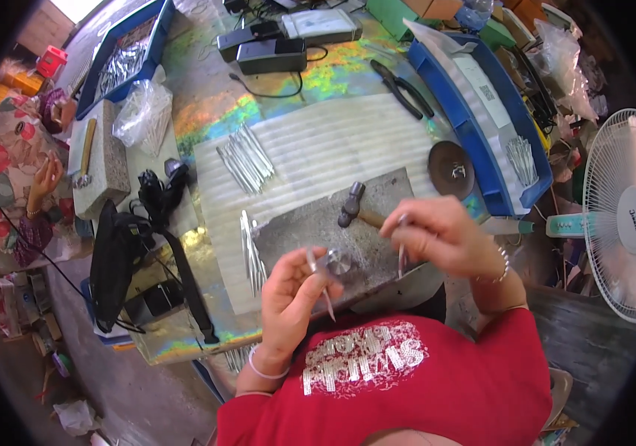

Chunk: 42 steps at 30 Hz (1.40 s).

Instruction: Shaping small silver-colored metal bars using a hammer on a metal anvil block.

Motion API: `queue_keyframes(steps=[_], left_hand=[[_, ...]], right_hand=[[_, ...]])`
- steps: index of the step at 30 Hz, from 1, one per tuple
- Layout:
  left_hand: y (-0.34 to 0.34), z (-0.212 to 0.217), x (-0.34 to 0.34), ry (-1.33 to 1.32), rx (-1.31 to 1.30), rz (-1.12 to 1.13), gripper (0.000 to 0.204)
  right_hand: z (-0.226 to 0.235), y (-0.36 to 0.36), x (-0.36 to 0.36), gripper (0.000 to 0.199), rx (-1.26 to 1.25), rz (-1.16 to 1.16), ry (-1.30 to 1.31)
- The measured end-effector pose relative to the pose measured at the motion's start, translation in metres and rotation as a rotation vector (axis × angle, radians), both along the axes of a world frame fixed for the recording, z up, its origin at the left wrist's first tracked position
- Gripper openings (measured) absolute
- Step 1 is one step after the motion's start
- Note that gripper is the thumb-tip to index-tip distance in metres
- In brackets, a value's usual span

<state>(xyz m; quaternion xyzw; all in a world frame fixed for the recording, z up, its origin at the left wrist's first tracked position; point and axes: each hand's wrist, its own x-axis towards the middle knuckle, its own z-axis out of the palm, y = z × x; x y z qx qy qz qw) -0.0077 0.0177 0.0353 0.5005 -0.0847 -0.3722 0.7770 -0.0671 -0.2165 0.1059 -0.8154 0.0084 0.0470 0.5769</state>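
Note:
My left hand (292,293) is closed, pinching a thin silvery metal strip (329,306) that slants down between thumb and fingers. Just beyond its fingertips, a small round shiny metal piece (338,262) rests on the dark metal plate (288,234). Over the plate's right edge, my right hand (444,238) is closed on another thin metal piece (401,259), blurred and partly covered by the fingers. A hammer (351,204) lies on the plate, its wooden handle (371,218) running toward my right hand. Narrow metal strips (252,253) lie along the plate's left side.
A bundle of metal strips (246,159) lies on white foam sheeting (318,134). Pliers (402,91), a brown dish (451,169) and a blue tray (474,123) are right. A black bag (119,260) lies left; a fan (619,215) stands right. Another person (17,171) sits far left.

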Motion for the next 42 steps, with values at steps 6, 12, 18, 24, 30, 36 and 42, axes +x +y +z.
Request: queue_keyframes(steps=[6,12,18,24,30,36,42], left_hand=[[-0.007,0.001,-0.005,-0.106,-0.059,-0.075,0.017],[-0.003,0.003,-0.013,-0.177,-0.088,-0.039,0.012],[0.003,0.006,-0.015,-0.206,0.066,-0.058,0.012],[0.007,0.008,-0.008,-0.351,0.128,-0.148,0.012],[0.004,0.007,-0.007,-0.334,0.140,-0.152,0.011],[-0.003,0.009,0.000,0.059,0.033,-0.207,0.013],[-0.011,0.016,0.026,0.118,0.131,-0.476,0.020]], right_hand=[[-0.021,0.048,-0.013,0.010,0.283,-0.097,0.026],[-0.030,0.062,-0.005,0.009,0.007,-0.084,-0.262],[-0.026,0.069,-0.006,0.013,-0.055,-0.118,-0.280],[-0.029,0.070,-0.006,0.014,-0.050,-0.129,-0.273],[-0.025,0.071,-0.005,0.011,0.133,-0.155,-0.063],[-0.036,0.064,0.005,0.012,0.538,-0.268,0.253],[-0.046,0.056,0.009,0.017,0.696,-0.350,0.322]])
